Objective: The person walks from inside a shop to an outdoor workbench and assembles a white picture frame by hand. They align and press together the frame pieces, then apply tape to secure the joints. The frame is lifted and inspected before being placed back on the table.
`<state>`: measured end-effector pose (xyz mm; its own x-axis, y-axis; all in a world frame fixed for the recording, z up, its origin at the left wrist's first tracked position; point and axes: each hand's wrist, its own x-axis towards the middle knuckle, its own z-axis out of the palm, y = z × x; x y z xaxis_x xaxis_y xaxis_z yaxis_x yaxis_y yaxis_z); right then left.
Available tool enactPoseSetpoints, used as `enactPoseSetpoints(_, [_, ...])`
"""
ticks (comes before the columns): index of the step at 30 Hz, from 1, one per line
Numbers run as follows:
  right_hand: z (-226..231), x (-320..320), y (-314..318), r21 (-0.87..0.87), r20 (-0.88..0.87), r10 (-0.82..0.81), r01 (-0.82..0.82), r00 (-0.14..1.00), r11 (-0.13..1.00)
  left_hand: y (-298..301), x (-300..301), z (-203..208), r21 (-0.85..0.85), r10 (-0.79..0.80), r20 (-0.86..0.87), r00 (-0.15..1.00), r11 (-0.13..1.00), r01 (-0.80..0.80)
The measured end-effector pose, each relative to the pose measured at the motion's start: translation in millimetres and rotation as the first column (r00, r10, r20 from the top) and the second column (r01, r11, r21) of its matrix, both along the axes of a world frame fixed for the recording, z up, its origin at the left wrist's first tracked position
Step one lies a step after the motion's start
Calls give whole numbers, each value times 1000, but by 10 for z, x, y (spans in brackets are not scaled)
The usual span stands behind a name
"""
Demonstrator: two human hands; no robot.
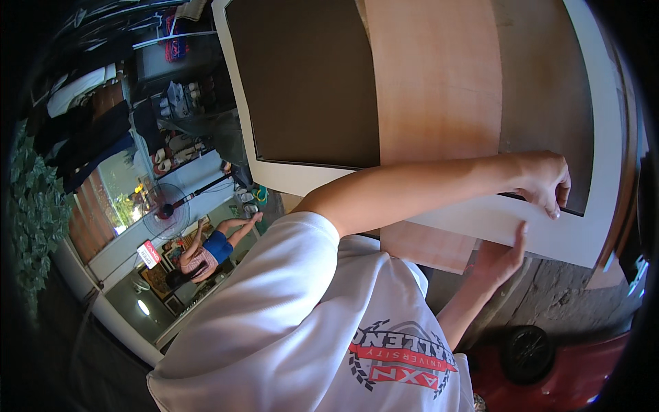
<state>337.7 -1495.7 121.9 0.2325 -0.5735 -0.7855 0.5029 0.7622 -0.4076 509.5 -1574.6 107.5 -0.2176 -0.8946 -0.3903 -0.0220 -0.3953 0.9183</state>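
Observation:
A large white rectangular frame (563, 230) spans the upper right, with dark brown panels (309, 82) inside its border. A pale reddish wood board (436, 82) shows in the frame's middle and again below its near edge. My left hand (546, 182) reaches across to the near right inner corner. Its fingers are curled down, fingertips at the white border; whatever they pinch, if anything, is hidden. Below it, my right hand (504, 259) grips the frame's near edge, one digit up on the white face and the rest of the hand partly hidden underneath.
At left a standing fan (166, 210) stands by a person in blue shorts (218, 246). Leafy plants (38, 213) line the far left. Cluttered shelves (182, 103) stand behind the frame. A red vehicle (576, 374) with a dark wheel (527, 353) is at lower right.

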Motion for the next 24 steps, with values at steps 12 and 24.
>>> enactPoseSetpoints(12, [18,-21,-66,-57,6,19,-19,1000,998,-29,-74,-59,10,17,39,999,1000,-17])
enactPoseSetpoints(24, [-1,-177,-31,-152,-227,213,-251,950,956,97,-129,224,-134,254,318,913,966,-222])
